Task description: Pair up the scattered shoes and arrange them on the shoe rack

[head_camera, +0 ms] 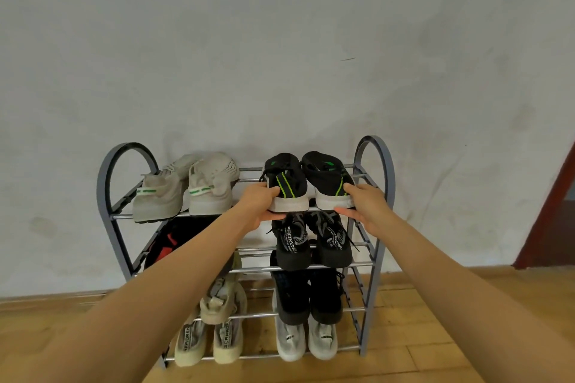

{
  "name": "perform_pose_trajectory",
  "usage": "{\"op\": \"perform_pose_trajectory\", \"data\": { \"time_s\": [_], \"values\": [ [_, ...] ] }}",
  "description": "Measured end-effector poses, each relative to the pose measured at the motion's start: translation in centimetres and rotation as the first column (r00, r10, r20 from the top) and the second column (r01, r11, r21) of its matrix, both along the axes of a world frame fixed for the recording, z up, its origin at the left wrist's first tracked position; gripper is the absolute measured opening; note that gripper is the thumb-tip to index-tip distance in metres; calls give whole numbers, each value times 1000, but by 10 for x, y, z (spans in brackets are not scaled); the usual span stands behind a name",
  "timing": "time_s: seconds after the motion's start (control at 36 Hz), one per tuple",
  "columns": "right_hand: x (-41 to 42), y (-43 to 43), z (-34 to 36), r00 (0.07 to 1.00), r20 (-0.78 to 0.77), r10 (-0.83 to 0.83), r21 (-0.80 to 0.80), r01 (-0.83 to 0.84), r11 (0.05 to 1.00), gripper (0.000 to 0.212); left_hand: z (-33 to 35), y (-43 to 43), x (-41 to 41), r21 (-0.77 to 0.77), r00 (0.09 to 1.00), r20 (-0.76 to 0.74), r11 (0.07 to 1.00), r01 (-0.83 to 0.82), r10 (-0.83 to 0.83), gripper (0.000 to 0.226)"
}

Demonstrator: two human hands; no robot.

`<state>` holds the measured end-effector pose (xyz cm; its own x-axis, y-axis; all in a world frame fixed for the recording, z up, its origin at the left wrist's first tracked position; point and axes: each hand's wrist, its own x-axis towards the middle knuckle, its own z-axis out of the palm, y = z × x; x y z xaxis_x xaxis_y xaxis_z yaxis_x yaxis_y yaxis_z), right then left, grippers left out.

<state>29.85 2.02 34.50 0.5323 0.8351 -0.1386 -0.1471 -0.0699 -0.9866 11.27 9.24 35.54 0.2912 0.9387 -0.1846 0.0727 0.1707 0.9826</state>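
Placing step, I'd guess — left hand (259,200) and right hand (365,204) have fingers clamped on the heels of the black pair (287,179) atop the shoe rack (104,186), mid-frame — next: square up, let go.

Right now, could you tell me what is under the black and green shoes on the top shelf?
A black pair with white lettering sits directly below; its toes are hidden by the green-striped pair.

Pale wall (280,40), wooden floor (420,336)

Two pairs (186,186) (306,179) side by side, rack (375,227) top
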Motion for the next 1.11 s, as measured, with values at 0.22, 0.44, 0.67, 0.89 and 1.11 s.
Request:
{"op": "perform_pose_trajectory", "data": {
  "time_s": [0.22,0.44,0.67,0.89,1.11],
  "values": [
    [1,6,-6,992,127,-23,-36,28,999,22,-5,0,-4,-5,999,-38,1000,14,-14,27],
    [-6,-3,-15,890,456,27,-46,-7,999,60,-10,-8,-4,185,971,-235,983,-6,51,19],
    [-17,-21,-27,342,937,74,-119,113,986,53,-26,-25,-2,507,893,-419,858,81,163,36],
    [-21,-24,-24,387,916,104,-142,71,987,52,-10,-48,3,500,897,-410,863,69,165,6],
    [-35,-47,-4,332,909,250,-289,75,954,63,3,-83,-15,429,865,-479,900,82,150,24]
  ]
}}
